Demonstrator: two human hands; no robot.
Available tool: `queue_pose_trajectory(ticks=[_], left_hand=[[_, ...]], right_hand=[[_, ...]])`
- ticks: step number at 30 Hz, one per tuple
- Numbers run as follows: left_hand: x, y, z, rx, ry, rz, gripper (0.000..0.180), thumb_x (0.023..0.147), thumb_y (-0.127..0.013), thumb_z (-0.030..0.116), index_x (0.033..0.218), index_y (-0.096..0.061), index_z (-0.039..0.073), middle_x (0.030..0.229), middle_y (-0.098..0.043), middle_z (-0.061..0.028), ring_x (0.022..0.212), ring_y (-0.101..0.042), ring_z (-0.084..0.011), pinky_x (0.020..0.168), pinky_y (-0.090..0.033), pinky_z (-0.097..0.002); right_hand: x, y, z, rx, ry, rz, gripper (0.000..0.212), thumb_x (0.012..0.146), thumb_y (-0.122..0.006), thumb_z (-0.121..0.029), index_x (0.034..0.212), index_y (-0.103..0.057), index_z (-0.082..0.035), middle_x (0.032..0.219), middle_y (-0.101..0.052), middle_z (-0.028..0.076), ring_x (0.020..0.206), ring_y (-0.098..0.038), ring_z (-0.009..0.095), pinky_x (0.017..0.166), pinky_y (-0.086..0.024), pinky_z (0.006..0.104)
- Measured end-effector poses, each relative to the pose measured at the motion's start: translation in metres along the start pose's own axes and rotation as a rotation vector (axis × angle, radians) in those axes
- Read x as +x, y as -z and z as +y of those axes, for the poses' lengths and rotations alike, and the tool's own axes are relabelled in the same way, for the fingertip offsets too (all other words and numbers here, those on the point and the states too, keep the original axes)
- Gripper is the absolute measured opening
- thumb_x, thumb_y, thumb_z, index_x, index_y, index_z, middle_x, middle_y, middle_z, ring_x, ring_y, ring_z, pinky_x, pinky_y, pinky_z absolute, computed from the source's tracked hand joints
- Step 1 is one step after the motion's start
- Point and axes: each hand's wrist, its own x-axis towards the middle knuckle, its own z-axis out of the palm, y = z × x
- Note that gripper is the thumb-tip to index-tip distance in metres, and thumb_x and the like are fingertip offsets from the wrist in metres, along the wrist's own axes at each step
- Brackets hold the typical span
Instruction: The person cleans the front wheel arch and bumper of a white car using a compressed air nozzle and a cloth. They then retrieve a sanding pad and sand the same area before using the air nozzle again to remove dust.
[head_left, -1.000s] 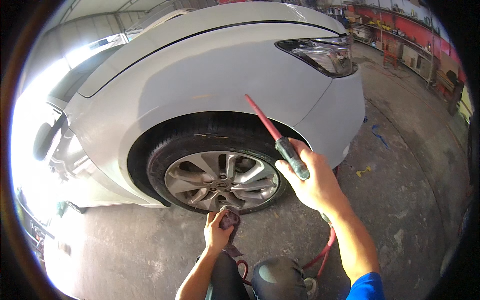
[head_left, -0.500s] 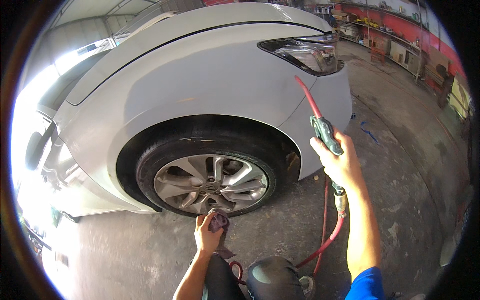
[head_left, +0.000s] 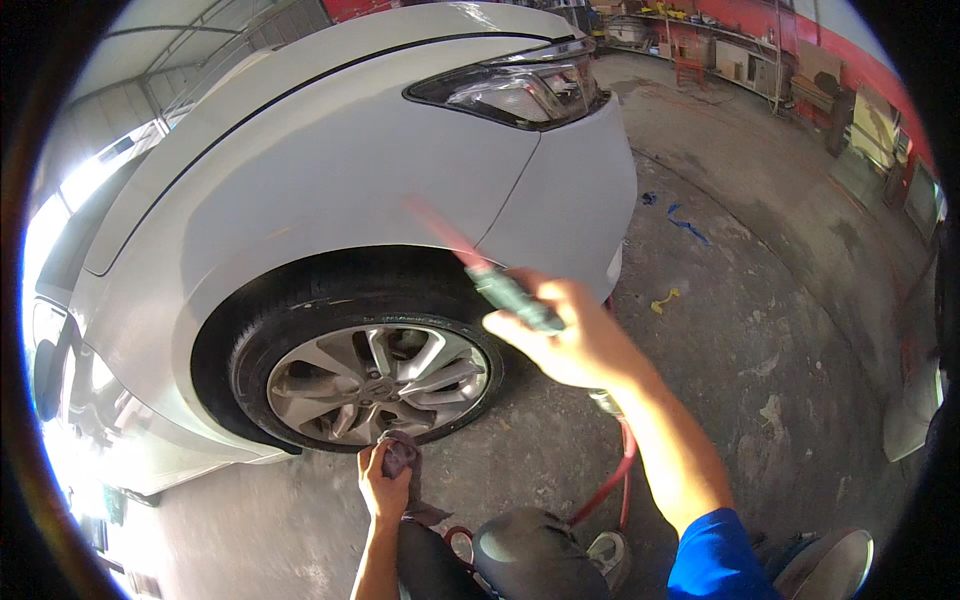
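Ahead of the right hand [head_left: 580, 340], the red nozzle [head_left: 440, 228] was blurred, its tip smeared faint. That hand's palm and fingers hid part of the green air gun [head_left: 512, 298], and its wrist partly covered the fitting [head_left: 605, 402]. The left hand [head_left: 383, 492] hid part of the cloth [head_left: 401, 453]. Behind the hands, the lower edge cut off the left forearm [head_left: 376, 562] and blue sleeve [head_left: 720, 562]. Far beyond the right hand, the shelf items [head_left: 690, 17] were too small to tell.

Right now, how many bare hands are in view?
2: the left hand holds a crumpled purplish cloth near the silver wheel; the right hand, farther right, holds a green air gun with red nozzle.
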Motion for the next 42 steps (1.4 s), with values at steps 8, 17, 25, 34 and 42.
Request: queue_pose_trajectory(ticks=[8, 17, 25, 34, 42], left_hand=[[0.002, 0.000, -0.004, -0.005, -0.011, -0.036, 0.054, 0.064, -0.072, 0.003, 0.118, -0.069, 0.009, 0.111, -0.059, -0.0142, 0.103, -0.061, -0.0340, 0.092, -0.051, -0.0396], [0.003, -0.004, 0.004, 0.004, 0.001, -0.068, 0.055, 0.063, -0.074, 0.004, 0.119, -0.069, 0.008, 0.111, -0.059, -0.0135, 0.104, -0.062, -0.0328, 0.092, -0.051, -0.0387], [0.003, -0.006, 0.006, 0.017, 0.008, -0.062, 0.055, 0.064, -0.074, 0.004, 0.118, -0.069, 0.008, 0.112, -0.059, -0.0136, 0.104, -0.062, -0.0327, 0.092, -0.051, -0.0392], [0.002, -0.005, 0.007, 0.026, 0.024, -0.069, 0.054, 0.064, -0.072, 0.003, 0.117, -0.069, 0.008, 0.111, -0.059, -0.0138, 0.103, -0.062, -0.0331, 0.090, -0.052, -0.0397], [0.000, -0.005, 0.003, 0.015, 0.031, -0.068, 0.053, 0.065, -0.070, 0.004, 0.118, -0.068, 0.007, 0.111, -0.060, -0.0144, 0.106, -0.061, -0.0340, 0.094, -0.050, -0.0408]], right_hand=[[-0.057, 0.028, 0.056, 0.133, -0.284, 0.102, 0.042, 0.095, -0.073, -0.026, 0.126, -0.064, 0.001, 0.082, -0.066, 0.003, 0.074, -0.060, 0.012, 0.071, -0.051, 0.0306], [-0.051, 0.020, 0.062, 0.035, -0.235, 0.152, 0.039, 0.095, -0.073, -0.025, 0.124, -0.066, 0.000, 0.071, -0.061, 0.002, 0.064, -0.054, 0.009, 0.062, -0.047, 0.0287], [-0.030, 0.037, 0.067, 0.020, -0.224, 0.320, 0.035, 0.095, -0.072, -0.024, 0.119, -0.066, 0.001, 0.081, -0.068, 0.006, 0.074, -0.059, 0.011, 0.071, -0.050, 0.0308], [-0.037, 0.034, 0.072, 0.067, -0.283, 0.232, 0.039, 0.094, -0.072, -0.024, 0.124, -0.066, 0.000, 0.079, -0.066, 0.005, 0.072, -0.059, 0.010, 0.068, -0.050, 0.0301], [-0.008, 0.048, 0.087, 0.175, -0.283, 0.368, 0.025, 0.094, -0.074, -0.023, 0.111, -0.068, -0.006, 0.066, -0.053, -0.004, 0.056, -0.048, 0.004, 0.050, -0.037, 0.0247]])
